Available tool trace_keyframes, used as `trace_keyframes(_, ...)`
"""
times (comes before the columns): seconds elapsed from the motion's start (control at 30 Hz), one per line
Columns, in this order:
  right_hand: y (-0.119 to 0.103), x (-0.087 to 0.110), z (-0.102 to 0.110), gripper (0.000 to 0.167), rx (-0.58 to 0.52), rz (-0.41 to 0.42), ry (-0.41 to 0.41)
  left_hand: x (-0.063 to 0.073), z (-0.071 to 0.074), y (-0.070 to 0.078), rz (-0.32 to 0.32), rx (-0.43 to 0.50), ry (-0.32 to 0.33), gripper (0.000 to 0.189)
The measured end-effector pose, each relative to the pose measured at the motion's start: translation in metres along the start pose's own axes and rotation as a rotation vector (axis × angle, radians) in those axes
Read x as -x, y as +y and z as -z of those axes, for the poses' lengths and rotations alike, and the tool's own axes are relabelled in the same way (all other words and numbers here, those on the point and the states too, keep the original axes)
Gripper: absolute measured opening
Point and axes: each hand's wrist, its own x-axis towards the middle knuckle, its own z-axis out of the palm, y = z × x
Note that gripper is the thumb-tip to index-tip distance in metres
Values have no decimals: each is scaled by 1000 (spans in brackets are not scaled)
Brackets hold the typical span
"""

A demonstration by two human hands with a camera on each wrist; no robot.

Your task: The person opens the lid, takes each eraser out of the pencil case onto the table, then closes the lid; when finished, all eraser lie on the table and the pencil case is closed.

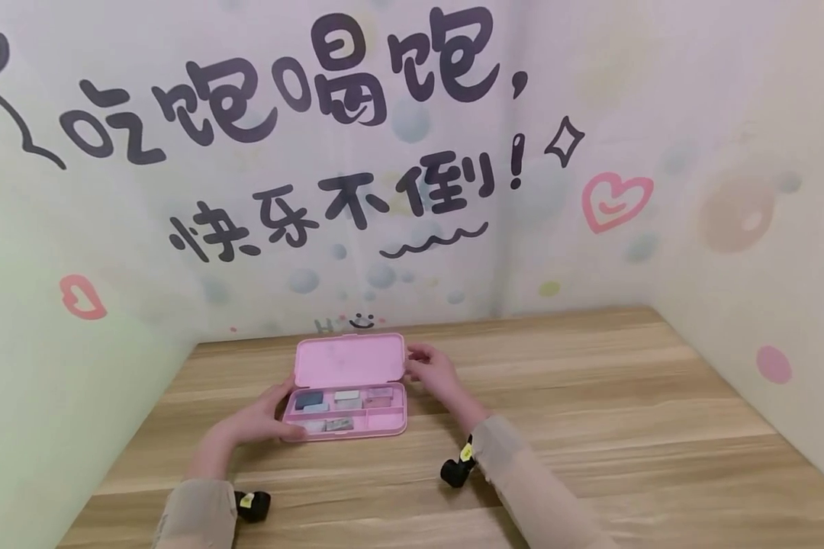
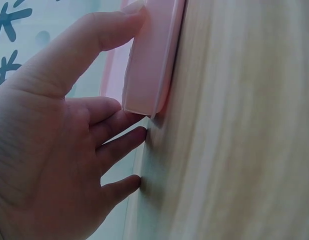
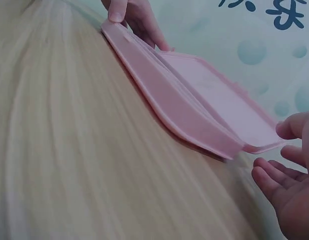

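Note:
A pink plastic case [image 1: 384,431] with divided compartments lies on the table, its pink lid [image 1: 349,358] raised toward the wall. Small flat blocks in dark blue [image 1: 309,400], white, grey and dull pink sit inside. My left hand [image 1: 255,418] grips the case at its left end, thumb on the front corner and fingers along the side, as the left wrist view shows. At the other end is my right hand [image 1: 439,377], with loosely bent fingers [image 3: 267,175] beside the lid's right edge. Its thumb is right at the lid's corner in the right wrist view.
The wood-grain table [image 1: 590,396] extends well to the right of the case. Behind it stands a pale wall [image 1: 453,282] printed with dark characters and hearts. Side panels flank the table. Each wrist wears a small black camera [image 1: 456,471].

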Motion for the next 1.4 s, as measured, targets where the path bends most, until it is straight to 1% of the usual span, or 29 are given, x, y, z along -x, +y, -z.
trace_keyframes(0.07, -4, -3, 4, 41, 43, 30, -16, 0, 1, 0, 0, 0, 2, 113)
trace_keyframes(0.13, -11, -4, 8, 36, 126, 76, -57, 0, 1, 0, -2, -1, 6, 113)
trace_keyframes(0.23, -23, -6, 13, 30, 301, 187, -194, -1, 0, -2, -15, -12, 13, 112)
trace_keyframes(0.3, -31, -7, 14, 29, 431, 253, -295, -1, -1, -3, -13, -13, 15, 112)
trace_keyframes(0.37, -38, -9, 15, 29, 538, 317, -399, -1, -2, -3, -11, -10, 16, 112)
trace_keyframes(0.5, -46, -16, 13, 30, 704, 403, -561, 0, -3, -3, -5, -5, 19, 112)
trace_keyframes(0.57, -48, -19, 11, 31, 764, 430, -614, 1, -3, -3, -6, -2, 20, 112)
trace_keyframes(0.63, -50, -21, 9, 32, 819, 435, -642, 1, -3, -3, -3, -2, 20, 112)
trace_keyframes(0.8, -53, -22, 5, 39, 901, 426, -680, 0, -3, -2, 4, 4, 21, 113)
trace_keyframes(0.97, -52, -25, 0, 49, 955, 399, -721, 1, -1, 0, 12, 14, 19, 113)
trace_keyframes(1.1, -49, -27, -4, 51, 985, 378, -724, 2, 0, 0, 14, 6, 21, 113)
trace_keyframes(1.23, -47, -27, -6, 52, 990, 375, -728, 1, 0, -1, 7, 2, 21, 113)
trace_keyframes(1.4, -49, -25, -9, 57, 933, 378, -760, 1, 0, -1, 6, 11, 21, 112)
